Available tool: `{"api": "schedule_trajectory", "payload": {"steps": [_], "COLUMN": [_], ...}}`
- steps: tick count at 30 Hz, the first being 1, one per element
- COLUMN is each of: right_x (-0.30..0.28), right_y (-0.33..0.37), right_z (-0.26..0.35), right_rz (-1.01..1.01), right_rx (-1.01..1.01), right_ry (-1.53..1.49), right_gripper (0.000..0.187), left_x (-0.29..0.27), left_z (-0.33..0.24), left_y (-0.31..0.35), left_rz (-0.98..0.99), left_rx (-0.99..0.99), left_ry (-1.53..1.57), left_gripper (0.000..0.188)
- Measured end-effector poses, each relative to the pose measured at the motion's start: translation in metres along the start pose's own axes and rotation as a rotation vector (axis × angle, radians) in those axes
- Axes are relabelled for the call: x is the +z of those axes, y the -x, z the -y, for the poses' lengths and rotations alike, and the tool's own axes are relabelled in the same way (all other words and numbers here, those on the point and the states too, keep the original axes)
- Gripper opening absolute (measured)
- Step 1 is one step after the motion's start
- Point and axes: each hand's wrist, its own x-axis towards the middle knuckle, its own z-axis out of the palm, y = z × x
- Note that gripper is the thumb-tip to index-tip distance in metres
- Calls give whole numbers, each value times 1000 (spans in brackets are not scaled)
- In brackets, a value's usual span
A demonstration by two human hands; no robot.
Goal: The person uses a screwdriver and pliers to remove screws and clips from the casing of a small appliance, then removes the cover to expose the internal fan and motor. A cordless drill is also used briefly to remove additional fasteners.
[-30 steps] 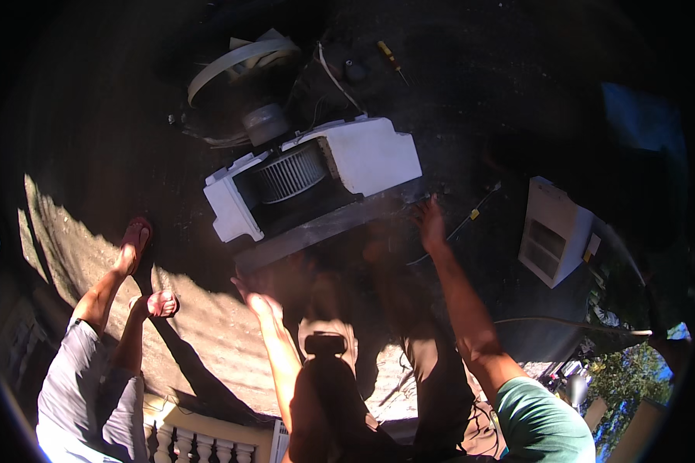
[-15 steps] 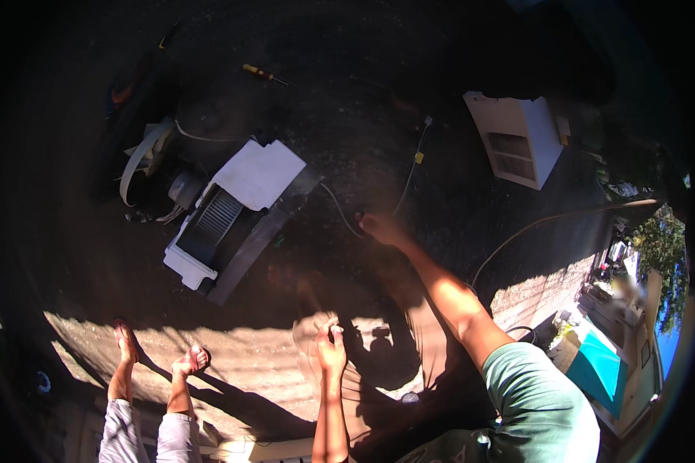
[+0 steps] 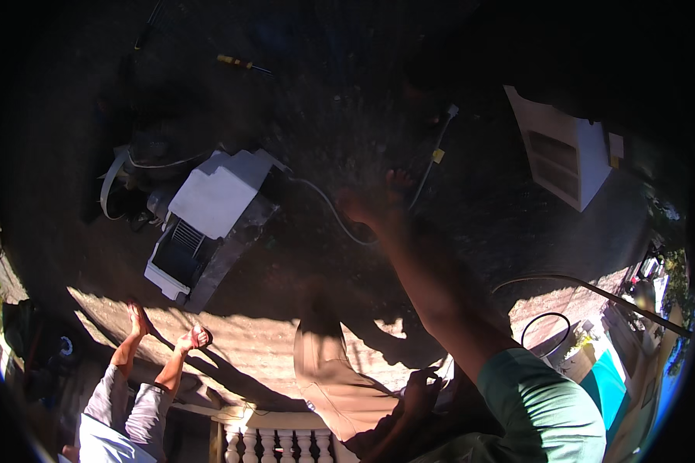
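My right hand (image 3: 357,207) reaches from the green sleeve low over the dark ground, beside a grey power cord (image 3: 326,199). Shadow and blur hide its fingers. The cord passes under that arm, toward a pale plug (image 3: 452,111) with a yellow tag below it. Left of the hand, a partly opened white appliance (image 3: 216,202) with a finned section lies tilted, apparently an air conditioner unit. My left hand (image 3: 422,388) is in shadow close to my body, its fingers curled; whatever they may hold is hidden.
A yellow-handled screwdriver (image 3: 235,62) lies beyond the appliance. Dark loose parts with a curved pale strip (image 3: 110,184) are at left. A white housing with a grille (image 3: 564,158) stands at right, near a hose (image 3: 587,285). Another person's feet (image 3: 193,338) are lower left, by a balustrade (image 3: 278,446).
My left hand has moved right, from sunlight into shadow nearer my body. My right hand has shifted slightly left and farther out. The whole view has tilted.
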Motion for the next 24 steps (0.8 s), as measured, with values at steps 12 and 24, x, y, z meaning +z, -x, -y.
{"api": "schedule_trajectory", "payload": {"steps": [12, 24], "right_x": [49, 106], "right_y": [-100, -150], "right_z": [-3, -15], "right_rz": [1, -295], "right_rx": [5, -474], "right_ry": [-244, -249], "right_gripper": [36, 54], "left_x": [-223, -274], "left_z": [108, 196], "left_y": [-387, -572], "left_rz": [-924, -610], "left_rx": [-32, 1128], "left_ry": [752, 1613], "left_gripper": [24, 42]}}
